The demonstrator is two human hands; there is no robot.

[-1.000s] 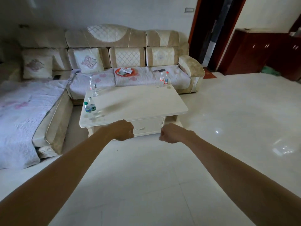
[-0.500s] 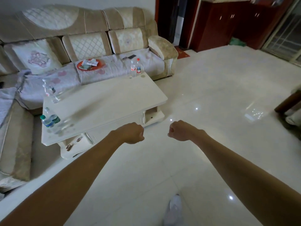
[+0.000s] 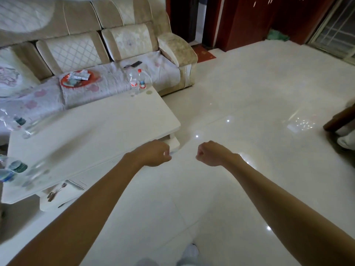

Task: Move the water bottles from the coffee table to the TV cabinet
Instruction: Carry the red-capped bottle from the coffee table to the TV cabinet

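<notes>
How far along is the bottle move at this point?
Done: nothing. On the coffee table, a red-capped bottle and a clear bottle stand at the far corner, with green-labelled bottles at its left edge. In hand: nothing; left hand and right hand are empty fists. Left: every bottle seen.

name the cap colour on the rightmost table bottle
Red cap, clearest in the head view.

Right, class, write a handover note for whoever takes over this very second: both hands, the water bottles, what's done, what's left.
Left hand: bare fist, holds nothing. Right hand: the same.
Clear plastic water bottles: two at the far right corner of the glossy white coffee table; more blurred bottles along its left edge.
Done: no bottle in hand.
Left: carry all to the TV cabinet, not clearly in view.
</notes>
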